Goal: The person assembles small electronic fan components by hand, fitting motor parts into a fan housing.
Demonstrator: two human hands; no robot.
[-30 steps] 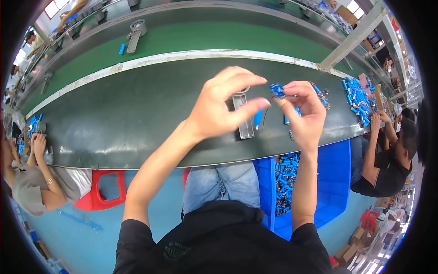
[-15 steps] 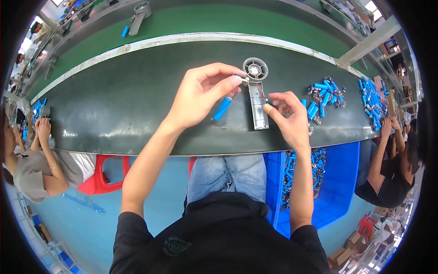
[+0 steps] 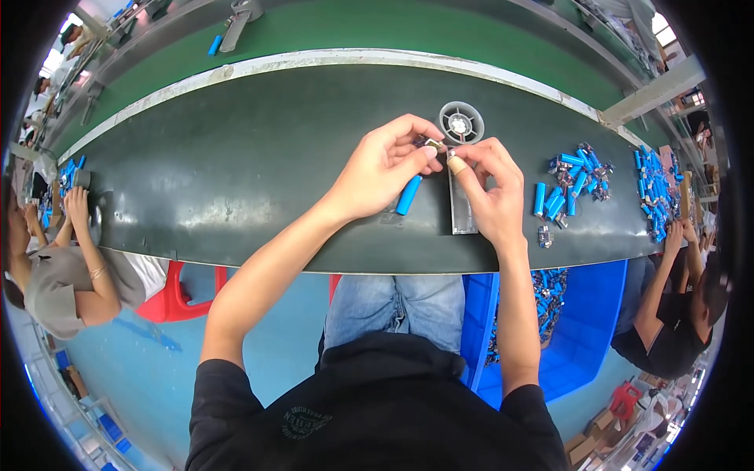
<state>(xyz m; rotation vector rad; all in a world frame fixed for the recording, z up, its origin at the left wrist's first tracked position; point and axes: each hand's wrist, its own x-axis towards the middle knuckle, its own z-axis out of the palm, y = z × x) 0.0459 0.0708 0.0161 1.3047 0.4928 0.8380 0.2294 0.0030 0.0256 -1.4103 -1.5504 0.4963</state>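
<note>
Between thumb and fingers my left hand [image 3: 381,169] holds a small circuit board [image 3: 432,144]. A blue cylindrical battery [image 3: 408,195] hangs below that hand, its top near the fingers. Close by, my right hand [image 3: 496,188] is closed in a pinch on a thin wire, whose end is mostly hidden by the fingertips; tan tape wraps its thumb. Both sets of fingertips nearly meet. Just beyond them lies a grey fan housing with a round spoked head [image 3: 462,122]. Its long open handle [image 3: 463,213] runs toward me, partly covered by my right hand.
Blue batteries with circuit boards [image 3: 577,180] lie heaped to the right, with another heap [image 3: 656,188] farther right. Below the table edge stands a blue bin [image 3: 585,314] of similar parts. Co-workers sit at both sides. A white rail [image 3: 314,59] borders the green belt [image 3: 353,27].
My left hand has moved right with the circuit board and battery. My right hand has risen from beside the handle to meet it, fingers now pinched. The whole view has shifted slightly.
</note>
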